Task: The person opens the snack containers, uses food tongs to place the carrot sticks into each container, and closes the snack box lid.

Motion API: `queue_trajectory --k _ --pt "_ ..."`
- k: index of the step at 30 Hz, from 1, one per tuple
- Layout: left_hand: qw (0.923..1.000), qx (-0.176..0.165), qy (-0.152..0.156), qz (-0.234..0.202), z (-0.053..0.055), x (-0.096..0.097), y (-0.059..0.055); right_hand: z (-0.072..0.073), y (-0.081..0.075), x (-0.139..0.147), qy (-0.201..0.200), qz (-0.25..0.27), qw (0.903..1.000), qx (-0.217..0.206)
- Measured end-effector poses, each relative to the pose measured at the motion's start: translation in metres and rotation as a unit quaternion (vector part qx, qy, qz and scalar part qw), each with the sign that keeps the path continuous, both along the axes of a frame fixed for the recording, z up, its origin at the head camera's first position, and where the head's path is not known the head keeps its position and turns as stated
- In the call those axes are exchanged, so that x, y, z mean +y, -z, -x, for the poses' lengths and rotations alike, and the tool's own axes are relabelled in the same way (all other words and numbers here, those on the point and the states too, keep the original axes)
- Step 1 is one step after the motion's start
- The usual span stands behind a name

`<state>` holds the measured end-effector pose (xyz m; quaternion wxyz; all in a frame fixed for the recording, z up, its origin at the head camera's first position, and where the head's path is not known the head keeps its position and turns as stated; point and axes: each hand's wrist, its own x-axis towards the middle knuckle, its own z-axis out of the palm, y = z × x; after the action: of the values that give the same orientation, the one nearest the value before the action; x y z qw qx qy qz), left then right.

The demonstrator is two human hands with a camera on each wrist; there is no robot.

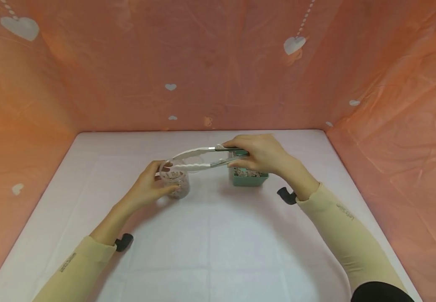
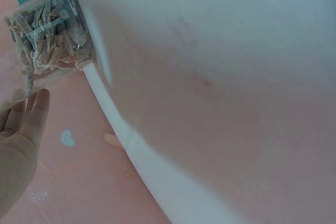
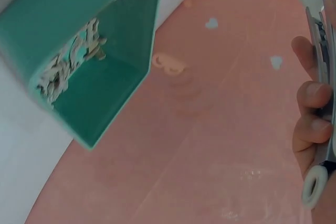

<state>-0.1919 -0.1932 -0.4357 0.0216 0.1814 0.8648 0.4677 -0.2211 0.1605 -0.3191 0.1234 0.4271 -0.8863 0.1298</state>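
Orange heart-printed sheeting (image 1: 210,63) backs a white table (image 1: 188,247), and from my remote seat this looks like a transfer step, dried-looking pieces (image 2: 52,43) sitting in a clear jar (image 1: 181,189) and in the green container (image 1: 250,181) to its right; next, I'd guess, I need the jar steady while I work the metal tongs (image 1: 221,162). Left hand (image 1: 151,186): thumb and fingers curled round the jar. Right hand (image 1: 265,152): fingers gripping those tongs, arms spread partway, tips at the jar's mouth, and whether they pinch anything, I can't tell
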Motion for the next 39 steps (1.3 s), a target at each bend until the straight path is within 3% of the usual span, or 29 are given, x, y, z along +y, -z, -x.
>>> queue_trajectory --k 8,20,28,39 --pt "1.0 -0.007 -0.002 -0.004 -0.001 0.0 0.0 0.003 0.008 -0.015 0.002 -0.019 0.9997 -0.016" --pt "0.9999 -0.007 -0.001 -0.009 -0.001 0.001 0.0 0.003 0.013 -0.011 0.009 -0.011 0.9997 -0.018" --pt "1.0 -0.007 -0.004 -0.002 -0.002 0.001 0.0 -0.003 0.007 0.025 0.047 0.007 0.9986 -0.021" --pt "0.9998 -0.02 -0.009 0.001 -0.002 0.0 -0.001 -0.007 0.008 0.085 0.125 -0.047 0.9906 -0.029"
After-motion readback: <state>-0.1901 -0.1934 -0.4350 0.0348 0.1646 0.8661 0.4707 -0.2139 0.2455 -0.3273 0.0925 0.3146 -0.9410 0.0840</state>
